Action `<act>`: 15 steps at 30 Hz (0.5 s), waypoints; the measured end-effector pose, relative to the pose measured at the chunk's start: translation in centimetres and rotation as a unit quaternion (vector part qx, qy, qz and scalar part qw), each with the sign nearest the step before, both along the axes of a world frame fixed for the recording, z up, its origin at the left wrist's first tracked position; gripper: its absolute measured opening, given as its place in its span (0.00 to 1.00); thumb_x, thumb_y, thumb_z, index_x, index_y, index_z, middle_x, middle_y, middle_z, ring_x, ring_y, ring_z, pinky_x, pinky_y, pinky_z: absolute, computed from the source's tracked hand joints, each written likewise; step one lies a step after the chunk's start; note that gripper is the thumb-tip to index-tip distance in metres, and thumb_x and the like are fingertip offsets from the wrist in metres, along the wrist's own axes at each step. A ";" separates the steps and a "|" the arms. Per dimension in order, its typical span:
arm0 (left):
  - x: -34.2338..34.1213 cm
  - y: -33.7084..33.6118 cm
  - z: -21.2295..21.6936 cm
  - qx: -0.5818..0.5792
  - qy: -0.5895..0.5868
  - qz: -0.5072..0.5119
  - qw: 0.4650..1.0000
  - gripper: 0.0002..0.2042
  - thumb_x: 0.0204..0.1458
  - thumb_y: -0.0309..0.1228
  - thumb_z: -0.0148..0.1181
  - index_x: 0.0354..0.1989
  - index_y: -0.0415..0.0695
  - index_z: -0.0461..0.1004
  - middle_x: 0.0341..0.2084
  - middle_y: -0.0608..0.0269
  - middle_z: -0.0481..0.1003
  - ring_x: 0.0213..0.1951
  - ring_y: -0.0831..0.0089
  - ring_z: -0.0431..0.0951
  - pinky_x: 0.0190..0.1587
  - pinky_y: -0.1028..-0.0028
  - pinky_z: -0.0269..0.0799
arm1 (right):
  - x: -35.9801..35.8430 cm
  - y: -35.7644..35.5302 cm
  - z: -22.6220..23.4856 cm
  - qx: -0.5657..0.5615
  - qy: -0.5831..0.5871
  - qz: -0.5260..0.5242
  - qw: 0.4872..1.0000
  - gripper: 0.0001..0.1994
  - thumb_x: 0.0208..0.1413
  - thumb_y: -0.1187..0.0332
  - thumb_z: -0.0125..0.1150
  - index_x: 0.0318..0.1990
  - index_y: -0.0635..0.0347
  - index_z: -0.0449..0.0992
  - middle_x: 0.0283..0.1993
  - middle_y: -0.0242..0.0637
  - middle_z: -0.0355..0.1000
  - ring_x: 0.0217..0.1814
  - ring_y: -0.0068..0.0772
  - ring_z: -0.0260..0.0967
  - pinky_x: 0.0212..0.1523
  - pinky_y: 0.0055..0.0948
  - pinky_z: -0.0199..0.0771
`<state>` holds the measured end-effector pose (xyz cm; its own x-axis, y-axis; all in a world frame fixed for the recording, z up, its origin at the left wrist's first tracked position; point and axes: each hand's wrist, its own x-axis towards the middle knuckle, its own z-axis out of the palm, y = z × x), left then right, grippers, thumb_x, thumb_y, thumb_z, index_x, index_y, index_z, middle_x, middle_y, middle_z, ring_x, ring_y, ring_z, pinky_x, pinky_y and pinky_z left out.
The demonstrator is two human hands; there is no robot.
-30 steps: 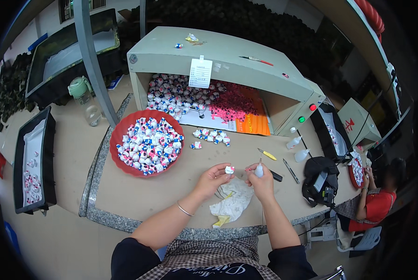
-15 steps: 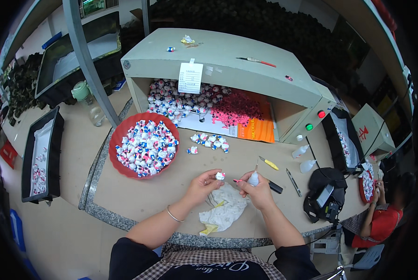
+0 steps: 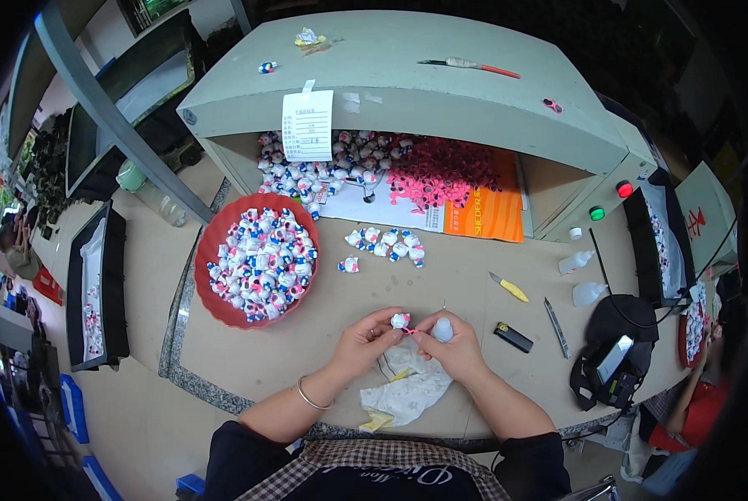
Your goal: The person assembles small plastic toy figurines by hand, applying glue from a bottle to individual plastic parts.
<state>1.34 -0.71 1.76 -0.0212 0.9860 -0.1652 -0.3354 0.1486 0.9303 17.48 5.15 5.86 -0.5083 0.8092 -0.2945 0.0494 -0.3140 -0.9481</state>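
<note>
Black tray (image 3: 98, 292): far to the left of both hands, long, a few small pieces lying in it.
Red bowl (image 3: 209, 275): up and to the left of the left hand, round, heaped with small white, blue and pink figures.
Loose figures (image 3: 382, 245): a short row on the table above the hands, apart from the bowl.
Left hand (image 3: 364, 341): fingers curled, thumb and forefinger pinched shut on a small figure.
Small figure (image 3: 400, 321): white with pink and blue, held up between the two hands, just above the table; a thin pink bit shows below it, towards the right hand.
Cloth (image 3: 409, 388): crumpled, white with yellow marks, lying on the table under and just behind both hands.
Right hand (image 3: 453, 349): closed around a small white bottle, fingertips close to the figure.
Small white bottle (image 3: 442, 329): upright in the right hand's grip, a fine tip rising from its top.
Yellow-handled knife (image 3: 508, 288): on the table up and to the right of the right hand.
Black lighter (image 3: 514, 337): just right of the right hand, lying flat.
Black bag (image 3: 614, 359): well to the right, at the table's edge.
</note>
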 end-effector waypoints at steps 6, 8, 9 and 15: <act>-0.2 0.0 -0.6 0.001 0.004 -0.017 1.000 0.19 0.49 0.21 0.52 0.51 0.41 0.63 0.37 0.64 0.71 0.37 0.81 0.70 0.41 0.81 0.67 | -1.0 0.2 -0.9 -0.007 -0.011 -0.017 1.000 0.04 0.46 0.74 0.57 0.29 0.62 0.69 0.22 0.30 0.68 0.22 0.16 0.65 0.21 0.17 0.65; -0.3 -0.1 -0.6 0.007 0.015 -0.020 1.000 0.18 0.49 0.21 0.52 0.51 0.40 0.64 0.37 0.64 0.71 0.39 0.80 0.70 0.42 0.80 0.67 | -1.1 0.2 -1.0 -0.037 -0.018 -0.021 0.999 0.04 0.46 0.74 0.58 0.28 0.63 0.69 0.23 0.31 0.68 0.21 0.16 0.65 0.20 0.16 0.65; -0.4 -0.2 -0.6 0.006 0.013 -0.020 1.000 0.18 0.49 0.21 0.52 0.51 0.40 0.64 0.37 0.64 0.71 0.39 0.80 0.70 0.42 0.80 0.67 | -1.1 0.1 -1.1 -0.038 -0.019 -0.022 0.999 0.04 0.46 0.74 0.58 0.28 0.63 0.69 0.23 0.31 0.68 0.21 0.16 0.65 0.20 0.16 0.65; -0.8 0.1 -0.5 -0.016 0.009 -0.038 0.999 0.17 0.50 0.21 0.51 0.50 0.38 0.64 0.41 0.61 0.70 0.42 0.78 0.70 0.45 0.78 0.68 | -1.1 0.2 -1.5 -0.045 -0.049 -0.030 0.997 0.05 0.46 0.74 0.58 0.30 0.64 0.69 0.23 0.30 0.67 0.22 0.16 0.65 0.20 0.17 0.65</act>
